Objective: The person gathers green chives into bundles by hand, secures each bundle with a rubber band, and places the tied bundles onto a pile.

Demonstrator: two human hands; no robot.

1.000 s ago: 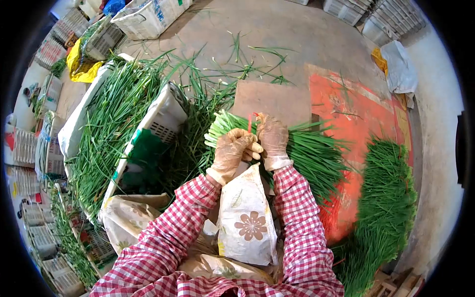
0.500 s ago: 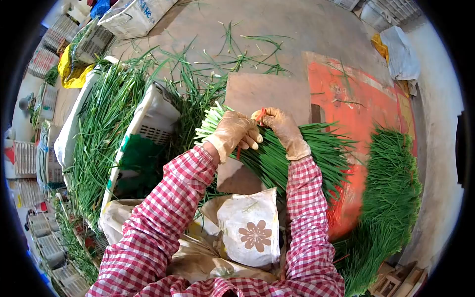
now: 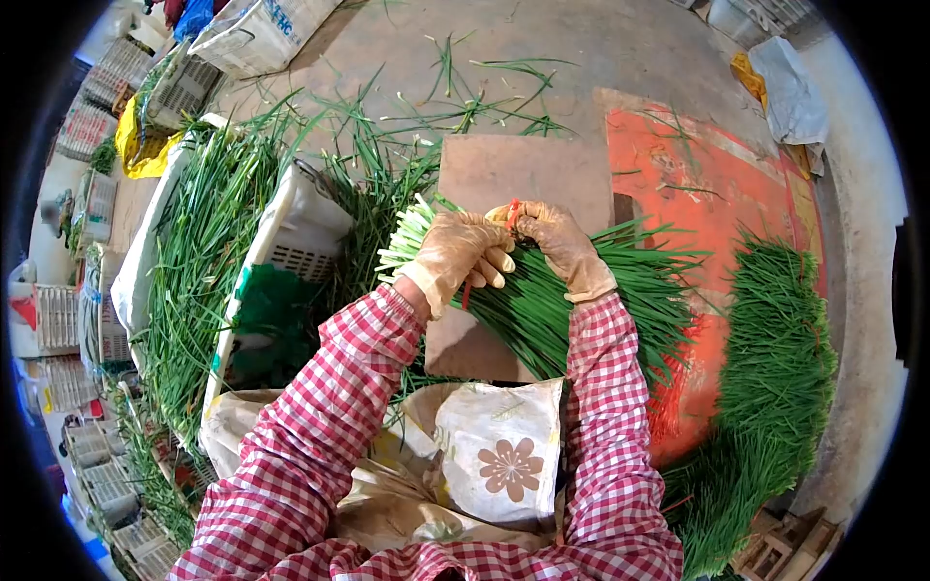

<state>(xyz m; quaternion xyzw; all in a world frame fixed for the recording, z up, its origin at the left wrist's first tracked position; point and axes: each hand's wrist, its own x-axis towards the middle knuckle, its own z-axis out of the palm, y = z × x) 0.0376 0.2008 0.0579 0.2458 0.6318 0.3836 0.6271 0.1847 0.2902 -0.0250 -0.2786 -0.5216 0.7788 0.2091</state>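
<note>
A bundle of long green stalks (image 3: 538, 310) with pale cut ends lies sideways in front of me, the pale ends to the left. My left hand (image 3: 460, 252), in a tan glove, is wrapped over the bundle near those ends. A red tie (image 3: 513, 213) stands up from the top of the bundle, pinched in the fingers of my gloved right hand (image 3: 554, 244). Part of the red band also shows below my left fingers. The brown board (image 3: 475, 349) is under the bundle.
On the left, a white crate (image 3: 281, 218) overflows with loose stalks. Several stacked bundles (image 3: 775, 358) lie at the right on an orange sheet (image 3: 668, 145). Loose stalks are scattered on the floor ahead. More crates line the far left; a wall (image 3: 867, 194) bounds the right.
The bundle's leafy part has swung lower toward me. My hands have moved slightly apart, and my right hand has pulled at the red tie. The view has shifted a little.
</note>
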